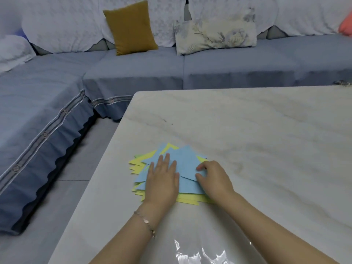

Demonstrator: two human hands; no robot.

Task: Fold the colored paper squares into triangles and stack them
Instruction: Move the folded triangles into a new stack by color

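Observation:
A loose pile of blue and yellow paper point(139, 164) lies near the left edge of the pale marble table point(247, 130). On top sits a blue sheet folded into a triangle point(185, 161), its point facing away from me. My left hand point(162, 180) lies flat on the left half of that blue triangle, fingers straight. My right hand point(211, 178) rests on its right corner with fingers curled, thumb and fingertips pinching the paper's edge. Yellow sheets point(188, 199) stick out below the blue ones on the near and left sides.
A blue-covered corner sofa point(133, 73) wraps the table's far and left sides, carrying a mustard cushion point(131, 28) and a floral cushion point(215, 36). A small metal object point(342, 82) sits at the table's far right edge. Glare marks the near tabletop.

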